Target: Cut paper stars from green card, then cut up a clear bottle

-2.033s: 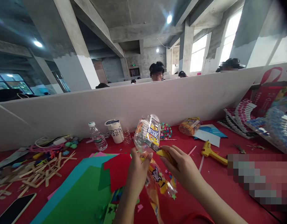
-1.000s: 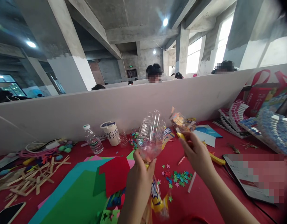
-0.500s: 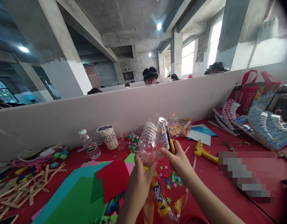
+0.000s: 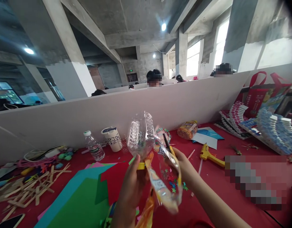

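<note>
My left hand [image 4: 131, 182] is closed around the neck of a clear ribbed plastic bottle [image 4: 140, 136], held upside down with its yellow cap [image 4: 140, 166] at the bottom. My right hand [image 4: 182, 166] grips a yellow and black utility knife [image 4: 169, 144], its black end pointing up toward the bottle. A printed plastic label [image 4: 161, 186], yellow, orange and clear, hangs in a loose loop between both hands, blurred in places. Some of the film runs beside my right fingers; whether they pinch it is hidden. Star-shaped sequins [image 4: 173, 183] lie on the table behind the label.
Coloured paper sheets [image 4: 81, 196] and wooden craft sticks [image 4: 39, 186] spread across the left. Along the white partition [image 4: 112, 107] stand a small water bottle [image 4: 95, 147] and a paper cup [image 4: 112, 139]. A yellow glue gun [image 4: 211, 155] lies to the right, near an orange snack pack [image 4: 187, 129].
The bottle has moved left and stands more upright in my left hand. The label has come away from it into a loose strip. My right hand has shifted slightly right with the knife.
</note>
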{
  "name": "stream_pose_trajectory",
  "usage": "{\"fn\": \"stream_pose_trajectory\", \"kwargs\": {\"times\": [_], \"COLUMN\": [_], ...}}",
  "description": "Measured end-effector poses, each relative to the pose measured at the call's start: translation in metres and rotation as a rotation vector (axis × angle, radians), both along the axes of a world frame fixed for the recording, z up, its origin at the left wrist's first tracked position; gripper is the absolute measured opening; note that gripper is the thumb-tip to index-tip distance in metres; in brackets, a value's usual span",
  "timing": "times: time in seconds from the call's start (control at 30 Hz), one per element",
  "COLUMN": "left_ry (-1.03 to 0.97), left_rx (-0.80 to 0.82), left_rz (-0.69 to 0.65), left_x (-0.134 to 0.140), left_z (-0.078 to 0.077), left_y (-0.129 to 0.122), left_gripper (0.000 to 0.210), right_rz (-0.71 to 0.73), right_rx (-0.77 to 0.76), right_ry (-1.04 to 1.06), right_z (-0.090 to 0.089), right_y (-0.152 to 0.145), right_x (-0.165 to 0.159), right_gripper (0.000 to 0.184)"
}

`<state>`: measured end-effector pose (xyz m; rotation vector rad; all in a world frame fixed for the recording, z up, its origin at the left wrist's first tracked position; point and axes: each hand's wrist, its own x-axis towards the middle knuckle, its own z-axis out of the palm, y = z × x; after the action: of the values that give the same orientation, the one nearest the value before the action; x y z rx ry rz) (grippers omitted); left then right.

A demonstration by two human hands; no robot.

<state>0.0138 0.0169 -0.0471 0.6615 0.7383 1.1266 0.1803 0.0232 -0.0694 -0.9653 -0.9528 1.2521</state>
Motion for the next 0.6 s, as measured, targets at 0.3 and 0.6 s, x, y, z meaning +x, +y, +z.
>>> {"fn": "stream_pose_trajectory", "kwargs": {"times": [0.3,0.6], "left_ry": [0.018,0.117], "left_rx": [0.064,0.099], "left_rz": [0.126,0.153], "left_x": [0.028,0.038], "left_z": [-0.018,-0.022], "left_y": [0.001,-0.003], "left_gripper": [0.044,0.056], "right_rz": [0.252,0.202], "right_rx": [-0.026,-0.070], "right_ry": [0.026,-0.066], "right_z": [-0.001,-0.001], "right_y": [-0.015,-0.021], "right_x": [-0.024,-0.027], "right_gripper": [0.014,0.014]}}
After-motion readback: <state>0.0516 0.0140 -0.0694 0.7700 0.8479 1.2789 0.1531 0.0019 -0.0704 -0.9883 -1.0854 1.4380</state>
